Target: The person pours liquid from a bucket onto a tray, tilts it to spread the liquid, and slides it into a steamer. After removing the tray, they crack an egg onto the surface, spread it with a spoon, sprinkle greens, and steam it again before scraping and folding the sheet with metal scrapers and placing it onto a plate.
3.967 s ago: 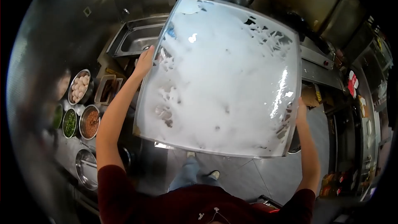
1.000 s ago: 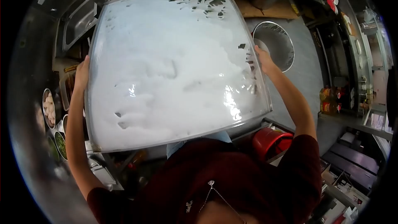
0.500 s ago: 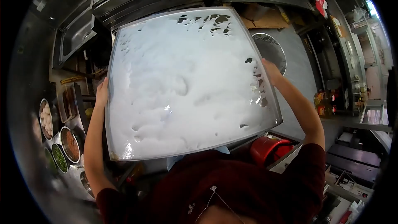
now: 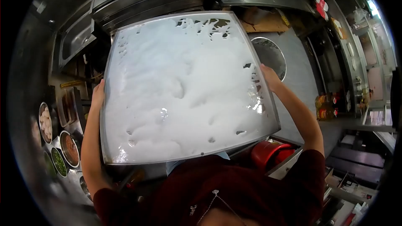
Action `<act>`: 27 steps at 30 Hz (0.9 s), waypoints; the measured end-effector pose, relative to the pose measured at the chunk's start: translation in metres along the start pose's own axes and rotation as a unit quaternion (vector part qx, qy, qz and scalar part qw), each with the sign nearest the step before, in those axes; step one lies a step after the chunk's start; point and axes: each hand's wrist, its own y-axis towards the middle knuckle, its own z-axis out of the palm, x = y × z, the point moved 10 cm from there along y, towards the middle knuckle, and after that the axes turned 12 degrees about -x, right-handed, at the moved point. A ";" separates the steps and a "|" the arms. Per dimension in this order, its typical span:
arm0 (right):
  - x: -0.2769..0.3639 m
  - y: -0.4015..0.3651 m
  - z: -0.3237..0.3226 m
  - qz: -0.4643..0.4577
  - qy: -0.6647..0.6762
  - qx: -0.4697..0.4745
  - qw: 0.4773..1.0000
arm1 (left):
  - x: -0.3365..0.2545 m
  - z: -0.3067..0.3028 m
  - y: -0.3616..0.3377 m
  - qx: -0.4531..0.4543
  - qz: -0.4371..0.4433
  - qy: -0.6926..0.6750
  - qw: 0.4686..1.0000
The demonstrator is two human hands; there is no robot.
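A large, square, shallow metal tray [image 4: 275, 115] spans the middle of the view in front of my body. Over its bottom lies a wet, glossy white layer [image 4: 176, 75], with ragged holes at the far right corner and along the right side. My left hand [image 4: 98, 93] grips the tray's left edge, and my right hand [image 4: 270, 77] holds the right edge. Both hands have their fingers partly hidden by the tray, which looks roughly level.
At left stand bowls with pale round pieces [image 4: 45, 123], chopped greens [image 4: 59, 161] and reddish-brown food [image 4: 70, 148]. A sink [image 4: 77, 44] is at upper left. Beyond the tray's right edge sits a round metal-rimmed vessel [image 4: 274, 56]. A red bucket [image 4: 264, 152] stands near my right side.
The tray and both hands have shifted slightly left in view, and the tray's far edge sits a little lower. Both hands keep their hold.
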 end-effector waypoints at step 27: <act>0.174 -0.047 -0.056 -0.181 -0.066 -0.106 0.976 | 0.006 0.077 0.033 -0.106 0.088 -0.132 0.982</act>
